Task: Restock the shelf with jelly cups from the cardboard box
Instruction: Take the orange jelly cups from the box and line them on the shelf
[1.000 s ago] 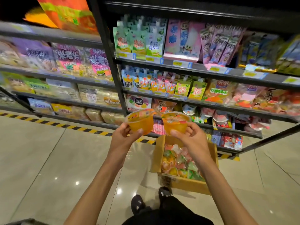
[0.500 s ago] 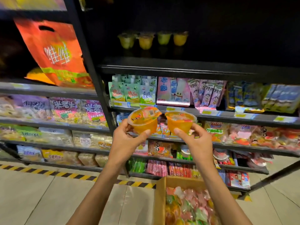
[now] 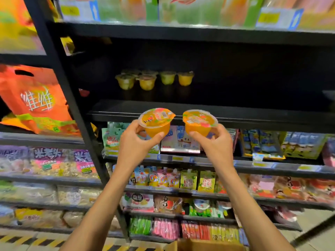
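Note:
My left hand [image 3: 135, 144] grips an orange jelly cup [image 3: 156, 122] from below, its lid tilted toward me. My right hand [image 3: 216, 145] grips a second orange jelly cup [image 3: 199, 122] the same way. Both cups are raised side by side just in front of the edge of a dark shelf [image 3: 253, 115]. Several yellow and green jelly cups [image 3: 154, 79] stand at the back left of that shelf. Only the top rim of the cardboard box [image 3: 204, 246] shows at the bottom edge of the view.
A black upright post [image 3: 72, 113] divides the shelving. An orange snack bag [image 3: 36, 100] sits at the left. Rows of packaged snacks [image 3: 172, 180] fill the shelves below, and blurred cartons [image 3: 163, 9] line the shelf above. Yellow-black floor tape [image 3: 27, 240] runs along the base.
Both hands have lifted their jelly cups from above the box up to the dark shelf's edge. The view has tilted upward, so the box has dropped almost out of sight.

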